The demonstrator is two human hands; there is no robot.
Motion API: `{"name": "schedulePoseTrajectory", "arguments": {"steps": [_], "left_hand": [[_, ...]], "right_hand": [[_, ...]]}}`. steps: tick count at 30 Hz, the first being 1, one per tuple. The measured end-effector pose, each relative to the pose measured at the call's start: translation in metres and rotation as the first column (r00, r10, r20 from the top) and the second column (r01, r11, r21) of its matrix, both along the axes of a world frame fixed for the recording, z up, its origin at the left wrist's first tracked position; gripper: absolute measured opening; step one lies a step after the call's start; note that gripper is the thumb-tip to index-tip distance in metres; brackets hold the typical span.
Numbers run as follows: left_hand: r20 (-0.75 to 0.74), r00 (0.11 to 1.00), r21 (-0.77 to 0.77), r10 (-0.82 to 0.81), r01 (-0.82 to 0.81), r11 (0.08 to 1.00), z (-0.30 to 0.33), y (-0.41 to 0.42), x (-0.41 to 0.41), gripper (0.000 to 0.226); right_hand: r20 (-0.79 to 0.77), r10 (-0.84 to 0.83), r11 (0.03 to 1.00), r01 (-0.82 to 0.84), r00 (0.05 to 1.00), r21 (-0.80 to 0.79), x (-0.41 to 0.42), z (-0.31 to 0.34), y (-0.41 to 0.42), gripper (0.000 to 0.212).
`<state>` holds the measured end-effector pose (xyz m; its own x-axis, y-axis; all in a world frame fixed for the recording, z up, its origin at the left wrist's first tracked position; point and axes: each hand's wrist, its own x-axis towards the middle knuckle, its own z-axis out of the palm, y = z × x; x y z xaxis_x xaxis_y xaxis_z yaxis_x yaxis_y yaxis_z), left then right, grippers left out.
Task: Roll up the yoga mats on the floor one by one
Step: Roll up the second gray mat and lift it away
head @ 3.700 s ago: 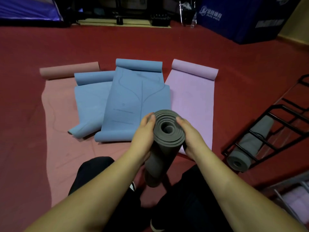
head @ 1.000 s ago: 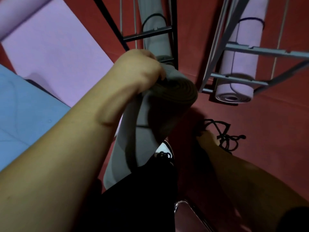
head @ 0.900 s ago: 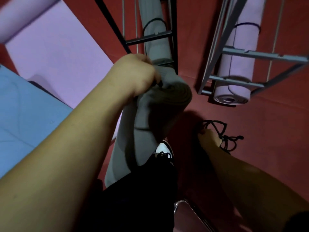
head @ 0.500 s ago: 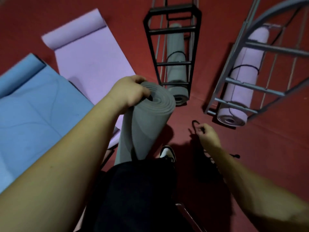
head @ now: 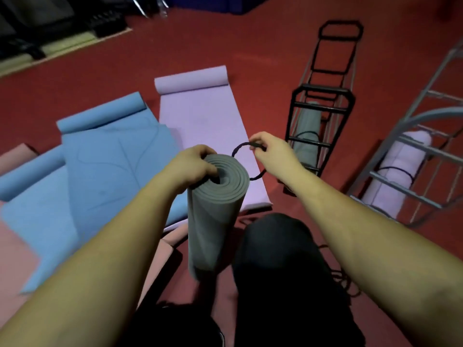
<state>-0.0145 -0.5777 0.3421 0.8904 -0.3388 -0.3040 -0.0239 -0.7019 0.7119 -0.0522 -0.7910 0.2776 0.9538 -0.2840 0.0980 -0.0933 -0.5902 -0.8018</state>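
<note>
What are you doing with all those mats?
A person is tidying up yoga mats. The left hand grips the top of a rolled grey mat standing upright, while the right hand pinches a black elastic loop beside its top end, not yet around it. A purple mat, blue mats and a pink mat lie mostly unrolled on the red floor. Two tied rolls sit in racks on the right.

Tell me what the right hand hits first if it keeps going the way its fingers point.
Probably nothing before the lilac mat on the floor: the right hand, pinching the black loop, points forward-left, just past the grey roll's top. Depth is unclear.
</note>
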Motion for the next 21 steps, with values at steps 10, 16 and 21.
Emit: {"name": "schedulePoseTrajectory", "arguments": {"steps": [10,16,21], "left_hand": [[0.134,0.988,-0.106,0.074,-0.06,0.993,-0.01,0.08,-0.031,0.045],[0.1,0.978,-0.203,0.182,-0.159,0.966,-0.014,0.102,-0.046,0.041],[0.19,0.935,-0.2,0.298,-0.26,0.945,-0.021,0.123,-0.049,0.047]], "right_hand": [[-0.121,0.421,0.897,-0.432,0.899,-0.092,0.02,0.061,0.106,0.031],[-0.127,0.475,0.872,-0.485,0.871,-0.065,0.014,0.068,0.143,0.026],[-0.151,0.405,0.9,-0.423,0.902,-0.11,-0.002,0.064,0.144,0.017]]}}
